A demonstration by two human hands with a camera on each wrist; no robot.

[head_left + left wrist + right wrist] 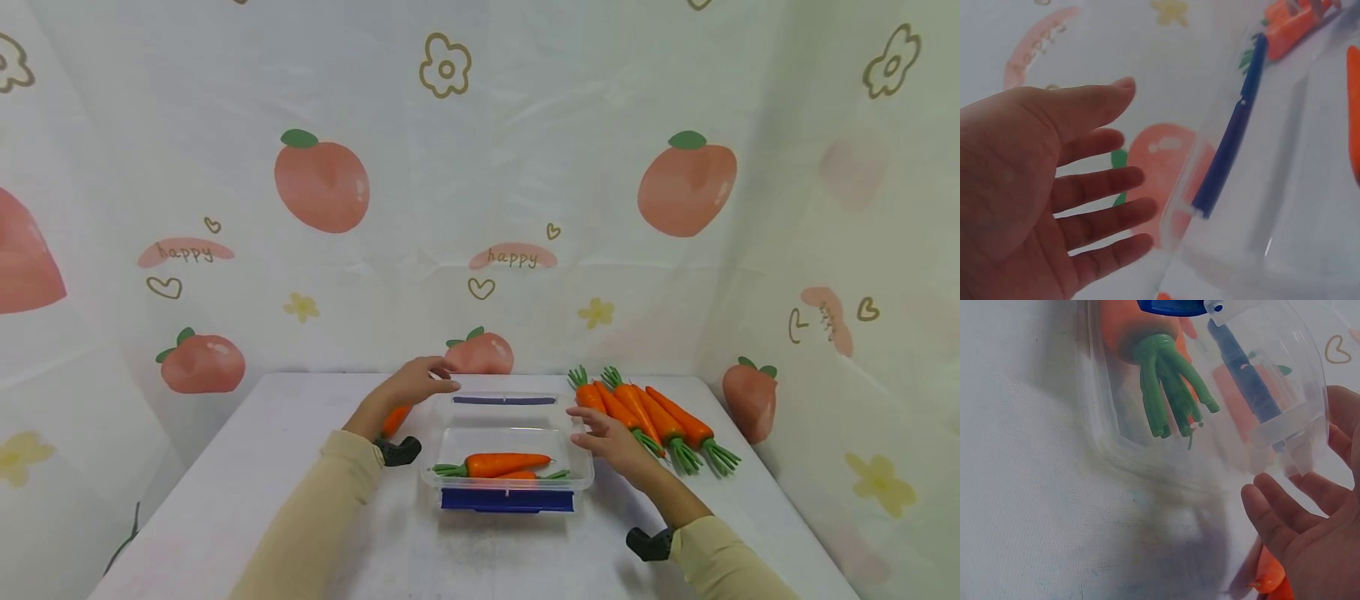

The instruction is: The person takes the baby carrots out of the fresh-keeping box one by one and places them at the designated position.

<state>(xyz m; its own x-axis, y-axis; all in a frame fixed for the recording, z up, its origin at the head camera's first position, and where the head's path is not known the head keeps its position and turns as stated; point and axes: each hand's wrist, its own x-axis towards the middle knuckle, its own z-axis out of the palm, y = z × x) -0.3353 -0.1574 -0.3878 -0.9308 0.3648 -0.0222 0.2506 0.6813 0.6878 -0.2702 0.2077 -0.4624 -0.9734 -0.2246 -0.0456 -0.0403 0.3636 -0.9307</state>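
Note:
A clear plastic box (431,475) with blue latches (507,500) stands on the table, two orange toy carrots (506,464) with green tops lying inside. Beyond its back left corner hovers my left hand (417,383), palm toward the box and fingers extended. In the left wrist view, that hand (1047,187) holds nothing and is apart from the back latch (1229,147). My right hand (611,437) is at the right side, fingers spread. The right wrist view has this hand (1316,531) close to the box's corner; whether the fingertips touch it, I cannot tell.
Several carrots (645,412) lie in a pile at the back right, behind the right hand. Another carrot (395,419) is partly hidden by the left forearm. A patterned cloth (517,167) hangs behind the white table (300,417).

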